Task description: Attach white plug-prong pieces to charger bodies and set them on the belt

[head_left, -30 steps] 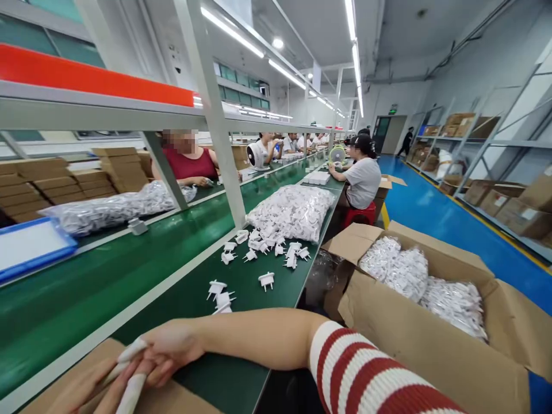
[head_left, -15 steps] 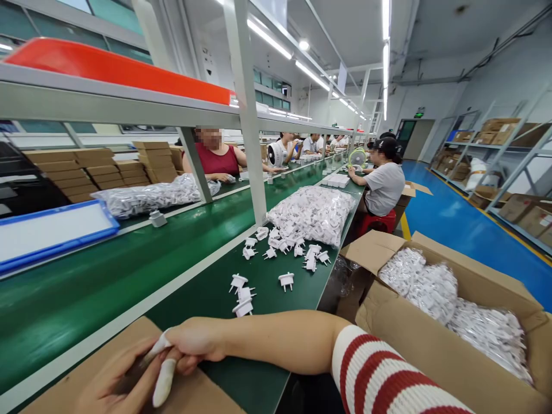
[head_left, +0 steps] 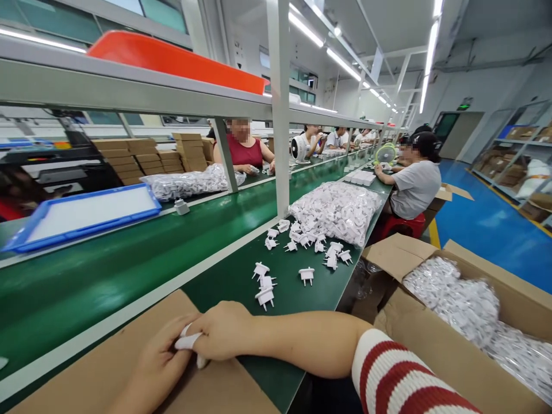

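Note:
Over the cardboard sheet [head_left: 107, 351], my two hands meet at the lower middle of the head view. My right hand [head_left: 226, 330] reaches in from the right, its fingers curled in. White finger cots [head_left: 188, 341] show where the hands touch. My left hand [head_left: 166, 356] is closed against these covered fingertips, pinching at a cot. Whether anything else lies between the fingers is hidden. Just beyond, several white two-pin plugs [head_left: 264, 296] lie on the green bench, one plug [head_left: 306, 276] standing apart on its pins. More loose plugs spill before a clear bag of white parts [head_left: 336, 213].
An open carton [head_left: 414, 339] holding bagged white parts stands at the right. A metal post [head_left: 282, 115] rises between bench and green conveyor belt [head_left: 107, 276]. A blue-rimmed tray [head_left: 90, 215] lies across the belt. Co-workers sit farther along, one in a grey shirt [head_left: 416, 184].
The view has swung left, so the scene sits farther right. My hands have drawn closer together, and the covered fingertips, in plain sight before, are now mostly tucked between them.

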The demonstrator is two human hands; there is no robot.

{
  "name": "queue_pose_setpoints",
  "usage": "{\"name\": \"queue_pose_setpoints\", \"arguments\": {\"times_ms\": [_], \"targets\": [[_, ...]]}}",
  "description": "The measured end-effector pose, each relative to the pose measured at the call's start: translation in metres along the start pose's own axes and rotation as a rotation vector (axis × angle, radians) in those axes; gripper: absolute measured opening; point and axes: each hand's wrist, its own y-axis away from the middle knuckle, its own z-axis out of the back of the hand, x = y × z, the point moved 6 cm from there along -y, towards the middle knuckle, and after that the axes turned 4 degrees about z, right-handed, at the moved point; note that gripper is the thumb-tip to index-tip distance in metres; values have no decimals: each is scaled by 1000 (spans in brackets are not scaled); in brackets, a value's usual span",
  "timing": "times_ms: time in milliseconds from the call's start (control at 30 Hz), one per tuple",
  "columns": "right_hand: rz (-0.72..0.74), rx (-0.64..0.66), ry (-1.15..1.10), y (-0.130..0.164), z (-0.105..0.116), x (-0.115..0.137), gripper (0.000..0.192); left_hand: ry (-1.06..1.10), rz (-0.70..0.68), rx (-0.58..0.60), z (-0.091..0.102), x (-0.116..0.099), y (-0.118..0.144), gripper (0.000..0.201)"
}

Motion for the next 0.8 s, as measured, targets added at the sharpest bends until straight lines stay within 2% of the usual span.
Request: {"name": "queue_pose_setpoints", "arguments": {"times_ms": [100,200,333,467,800], "targets": [[60,16,191,4,5,8,7,58,30,100,-9,-1,0,30],[63,-5,207,7,10,10,13,87,47,131,-12,-13,1,26],[66,-9,247,6,12,8,20,104,58,175,-16,-23,-4,32],[68,20,298,5,11,8,25,115,61,186,-16,-23,-6,35],[47,46,320,7,10,11,24,148,63,181,-18,-18,-3,34]]}}
